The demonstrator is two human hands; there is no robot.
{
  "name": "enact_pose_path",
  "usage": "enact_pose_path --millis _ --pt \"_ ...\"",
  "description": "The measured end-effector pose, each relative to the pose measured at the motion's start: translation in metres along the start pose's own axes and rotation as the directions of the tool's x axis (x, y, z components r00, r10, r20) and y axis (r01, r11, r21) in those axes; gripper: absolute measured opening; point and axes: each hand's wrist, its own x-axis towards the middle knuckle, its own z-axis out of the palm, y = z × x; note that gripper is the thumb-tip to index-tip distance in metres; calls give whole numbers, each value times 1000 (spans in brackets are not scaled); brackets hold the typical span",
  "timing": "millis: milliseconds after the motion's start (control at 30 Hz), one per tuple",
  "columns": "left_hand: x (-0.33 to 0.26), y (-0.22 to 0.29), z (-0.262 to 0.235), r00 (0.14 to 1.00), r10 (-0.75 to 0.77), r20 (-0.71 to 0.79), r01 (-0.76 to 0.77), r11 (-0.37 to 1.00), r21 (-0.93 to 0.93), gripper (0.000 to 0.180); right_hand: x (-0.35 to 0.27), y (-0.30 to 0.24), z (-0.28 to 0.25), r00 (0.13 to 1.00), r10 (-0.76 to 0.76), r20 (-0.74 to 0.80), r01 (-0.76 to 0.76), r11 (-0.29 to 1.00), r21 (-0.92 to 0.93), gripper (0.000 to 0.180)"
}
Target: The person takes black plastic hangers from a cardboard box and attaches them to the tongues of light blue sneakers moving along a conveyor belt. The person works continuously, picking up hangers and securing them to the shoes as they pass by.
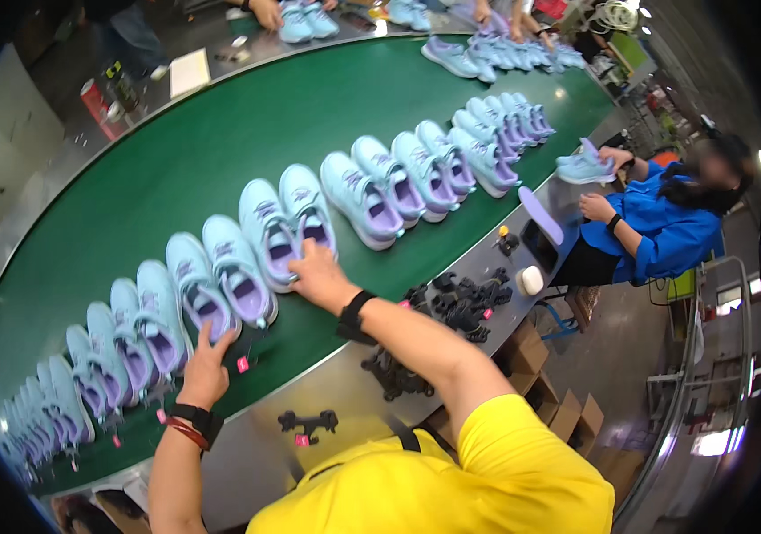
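Nearest the camera, a yellow shirt point(452, 481) was seen, with both bare forearms reaching forward over a metal surface point(345, 392) that edged a green conveyor belt point(220, 142). On that surface, black plastic shoe inserts point(461, 303) were piled, and one more point(307, 422) lay alone with a pink tag. The left hand point(205, 369), banded at the wrist in black and red, was laid against the heel of a light blue and purple shoe point(202, 298), fingers spread open and nothing closed in its grip. The right hand point(320, 276), wearing a black wristband, was pressed on the heel end of another shoe point(307, 209) of the same colours; whether anything was held in its grip could not be told. A curving row of matching shoes point(452, 160) was lined along the belt. Farther right, a person in a blue top point(656, 227) was seated, holding one shoe point(583, 166).
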Motion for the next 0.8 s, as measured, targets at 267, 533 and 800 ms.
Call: enact_pose_path --millis 267,533,800 --pt "-13 14 8 904 86 -419 -145 983 -111 40 -78 -11 -16 959 -244 -142 236 969 -69 31" --pt "67 82 46 933 240 -267 -283 949 -138 39 -194 -74 20 858 -319 404 243 943 229 40" --pt "100 59 73 982 179 -59 -187 964 -188 27 -201 -69 43 828 -310 467 253 950 181 27"
